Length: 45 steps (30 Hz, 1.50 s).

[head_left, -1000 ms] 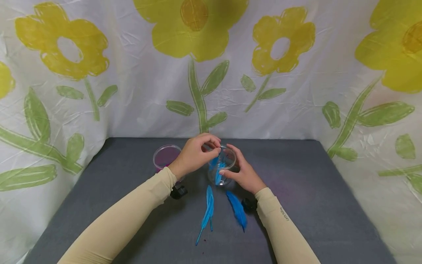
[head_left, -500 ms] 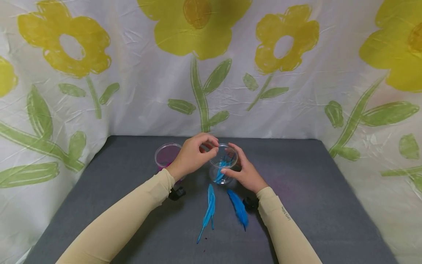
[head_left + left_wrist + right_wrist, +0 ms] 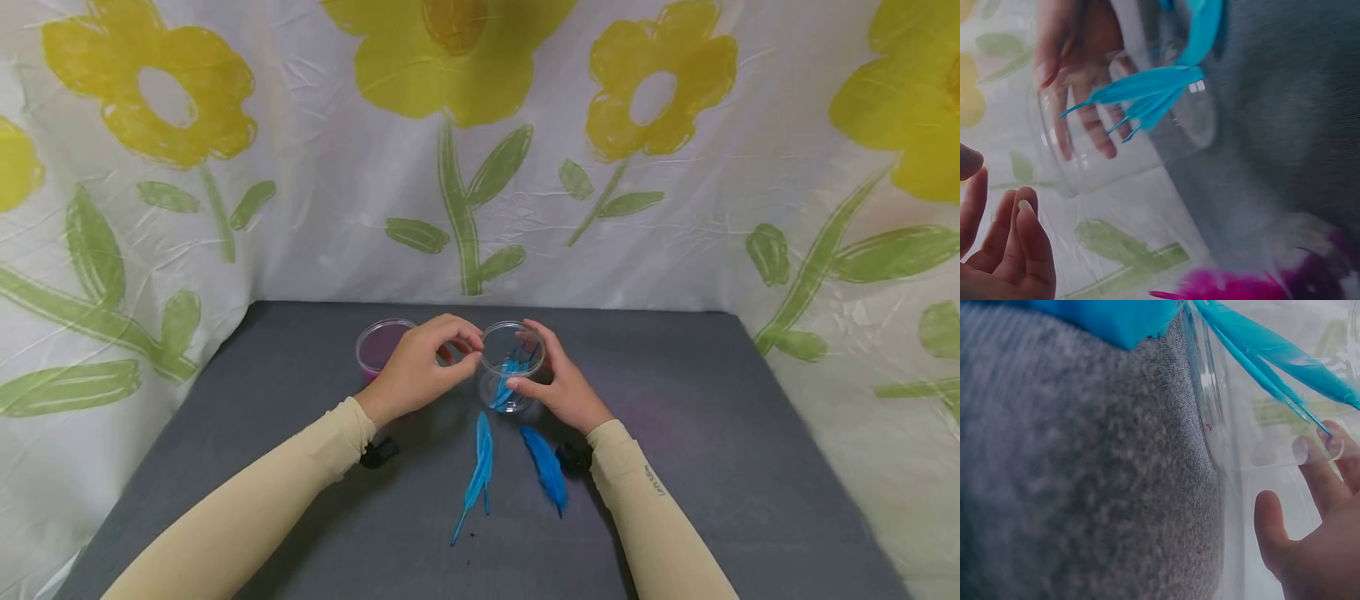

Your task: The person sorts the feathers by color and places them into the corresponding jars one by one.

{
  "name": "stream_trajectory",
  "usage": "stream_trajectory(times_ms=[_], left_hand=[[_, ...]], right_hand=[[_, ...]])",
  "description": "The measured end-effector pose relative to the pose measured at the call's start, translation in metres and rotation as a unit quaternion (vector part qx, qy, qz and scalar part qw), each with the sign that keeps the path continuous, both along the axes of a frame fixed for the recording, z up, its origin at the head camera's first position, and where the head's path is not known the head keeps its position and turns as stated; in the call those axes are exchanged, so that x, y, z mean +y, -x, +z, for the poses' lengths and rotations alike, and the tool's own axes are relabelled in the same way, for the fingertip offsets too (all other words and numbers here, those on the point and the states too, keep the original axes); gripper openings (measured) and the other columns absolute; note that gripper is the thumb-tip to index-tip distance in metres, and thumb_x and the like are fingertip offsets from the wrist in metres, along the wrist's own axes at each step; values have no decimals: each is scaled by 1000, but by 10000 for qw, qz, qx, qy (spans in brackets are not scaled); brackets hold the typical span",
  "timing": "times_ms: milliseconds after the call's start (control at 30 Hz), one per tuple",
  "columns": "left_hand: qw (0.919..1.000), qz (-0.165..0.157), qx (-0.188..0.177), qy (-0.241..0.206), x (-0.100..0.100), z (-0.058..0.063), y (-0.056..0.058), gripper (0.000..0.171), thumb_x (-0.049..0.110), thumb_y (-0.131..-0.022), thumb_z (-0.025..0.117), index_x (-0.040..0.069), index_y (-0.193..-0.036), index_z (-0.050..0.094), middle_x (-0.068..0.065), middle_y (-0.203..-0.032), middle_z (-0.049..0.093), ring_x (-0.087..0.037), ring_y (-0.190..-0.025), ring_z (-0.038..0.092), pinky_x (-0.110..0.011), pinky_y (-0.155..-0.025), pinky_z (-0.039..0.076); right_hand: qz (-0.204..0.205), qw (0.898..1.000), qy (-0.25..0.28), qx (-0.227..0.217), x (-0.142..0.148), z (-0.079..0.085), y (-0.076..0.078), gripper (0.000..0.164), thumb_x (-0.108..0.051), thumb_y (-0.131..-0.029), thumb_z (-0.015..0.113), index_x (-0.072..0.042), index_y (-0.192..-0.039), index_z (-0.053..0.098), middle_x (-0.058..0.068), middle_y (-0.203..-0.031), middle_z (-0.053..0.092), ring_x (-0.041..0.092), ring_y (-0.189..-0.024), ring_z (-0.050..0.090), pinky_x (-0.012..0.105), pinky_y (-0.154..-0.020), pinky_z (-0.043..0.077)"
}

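Observation:
A clear plastic cup [image 3: 489,395] stands in the middle with several blue feathers [image 3: 1141,87] inside, leaning against its wall. My right hand [image 3: 558,392] grips the cup from the right, thumb in front and fingers round the far side. Just left of the rim is my left hand [image 3: 427,367], its fingers loosely curled and thumb near them, with nothing held. Below the cup on the cloth lie light-blue feathers [image 3: 480,467], overlapping, and one darker blue feather [image 3: 546,468].
A second clear cup [image 3: 375,337] with magenta feathers [image 3: 1222,284] stands behind my left hand, partly hidden. Grey cloth [image 3: 712,467] covers the table. A white curtain [image 3: 337,208] with painted flowers hangs along the back and sides.
My left hand let go of a blue feather, which dropped deeper into the cup, then drew back left from the rim. My right hand stays on the cup.

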<state>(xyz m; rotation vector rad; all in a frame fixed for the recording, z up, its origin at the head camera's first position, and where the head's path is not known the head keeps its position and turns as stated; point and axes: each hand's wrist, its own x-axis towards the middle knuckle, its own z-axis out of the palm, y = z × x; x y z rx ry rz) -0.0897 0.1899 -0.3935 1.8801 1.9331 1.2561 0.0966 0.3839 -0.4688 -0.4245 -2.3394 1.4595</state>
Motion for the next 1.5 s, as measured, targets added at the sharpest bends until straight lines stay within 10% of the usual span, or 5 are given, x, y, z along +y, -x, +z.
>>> stream_trajectory(times_ms=[400, 1033, 1500], left_hand=[[9911, -744, 1096, -99, -33, -18, -15, 17, 24, -92, 74, 24, -107, 66, 13, -119, 62, -6, -100, 65, -27, -87, 58], [9727, -1365, 1877, 56, -72, -54, -26, 16, 26, -91, 74, 27, -107, 69, 16, -120, 63, 4, -108, 61, -19, -92, 54], [9462, -1974, 2562, 120, -86, -61, -36, 19, 23, -91, 75, 30, -109, 76, 10, -118, 66, -1, -96, 60, -17, -87, 53]], right_hand=[[53, 9999, -78, 65, 2, 2, 0, 88, -44, -91, 74, -45, -157, 15, -12, -159, 35, 23, -147, 40, 62, -116, 33], [56, 10000, -49, 17, 1, 2, 0, 88, -46, -91, 73, -45, -157, 15, -14, -159, 35, 24, -146, 39, 62, -115, 33], [182, 9996, 132, -196, -13, 24, -5, 90, -36, -95, 71, -31, -161, 11, 3, -164, 30, 34, -148, 36, 64, -115, 32]])
